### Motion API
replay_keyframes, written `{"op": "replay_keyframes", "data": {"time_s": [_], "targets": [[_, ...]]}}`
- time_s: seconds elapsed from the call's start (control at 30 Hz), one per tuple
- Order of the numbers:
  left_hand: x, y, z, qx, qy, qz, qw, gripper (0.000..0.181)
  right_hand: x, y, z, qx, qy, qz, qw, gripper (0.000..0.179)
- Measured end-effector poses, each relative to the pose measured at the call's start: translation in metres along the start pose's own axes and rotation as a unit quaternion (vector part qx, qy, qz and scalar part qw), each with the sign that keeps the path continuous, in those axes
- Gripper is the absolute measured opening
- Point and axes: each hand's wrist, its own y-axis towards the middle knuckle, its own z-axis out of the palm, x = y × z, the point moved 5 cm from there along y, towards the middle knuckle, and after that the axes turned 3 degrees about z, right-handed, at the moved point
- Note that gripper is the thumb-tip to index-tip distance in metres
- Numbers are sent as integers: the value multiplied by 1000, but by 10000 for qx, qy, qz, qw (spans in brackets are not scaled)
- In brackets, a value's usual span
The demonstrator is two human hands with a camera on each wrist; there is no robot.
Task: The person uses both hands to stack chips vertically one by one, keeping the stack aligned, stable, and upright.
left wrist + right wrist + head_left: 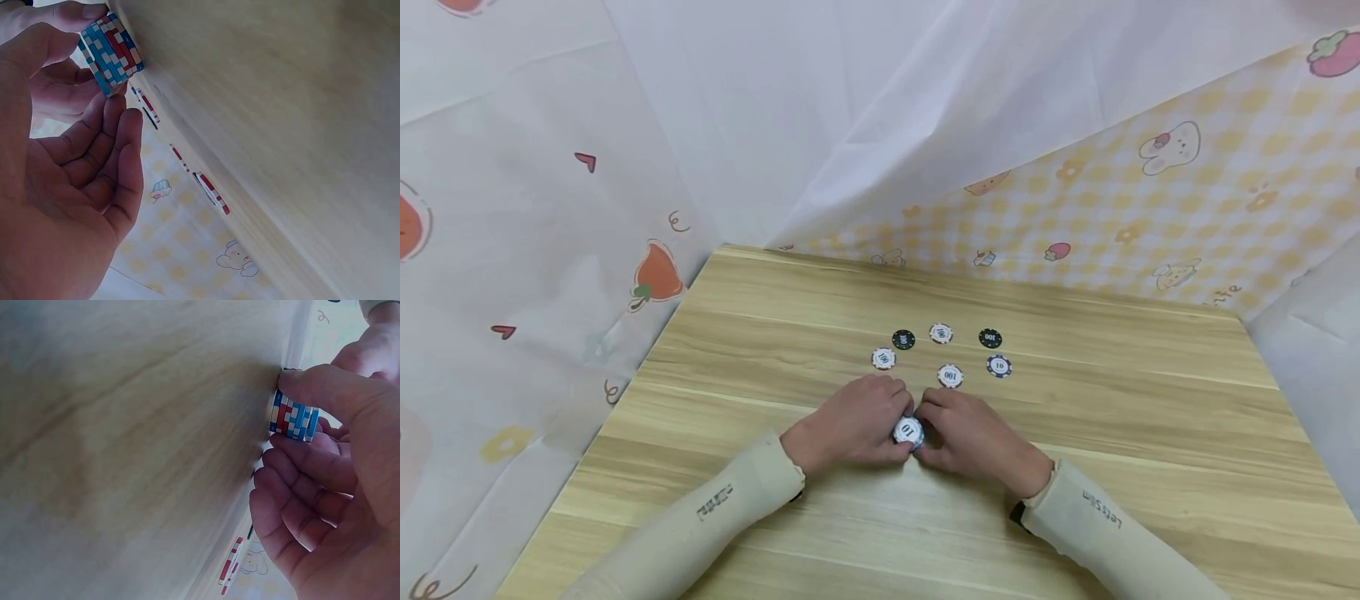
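A short stack of poker chips [114, 51] stands on the table between the two hands, with blue, white and red edges. Its top chip [908, 430], a pale blue-edged one marked 10, sits slightly apart from the chips below. My left hand [865, 421] pinches this top chip at its edge between thumb and forefinger, the other fingers loosely bent. Lower down, my right hand [973, 433] grips the sides of the stack with thumb [319, 384] and forefinger, its remaining fingers curved beside the tabletop.
Beyond the hands, several single chips lie flat on the wooden table [760, 350]: black chips [903, 339] [990, 337], white-and-red chips [950, 375] [883, 358] [941, 333] and a blue chip [999, 366]. Printed cloth [1112, 192] hangs behind the table's far edge.
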Motion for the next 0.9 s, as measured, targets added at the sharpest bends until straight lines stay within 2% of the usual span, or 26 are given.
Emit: {"op": "replay_keyframes", "data": {"time_s": [0.33, 0.7, 0.9], "targets": [[0, 0, 2, 105, 117, -14, 9999, 39, 0, 0, 0, 24, -11, 40, 10000, 36], [-1, -2, 2, -76, 227, 81, 9997, 41, 2, 1, 0, -54, -56, -39, 10000, 37], [3, -4, 2, 7, 27, -66, 10000, 44, 2, 0, -1, -3, -27, 0, 10000, 35]]}}
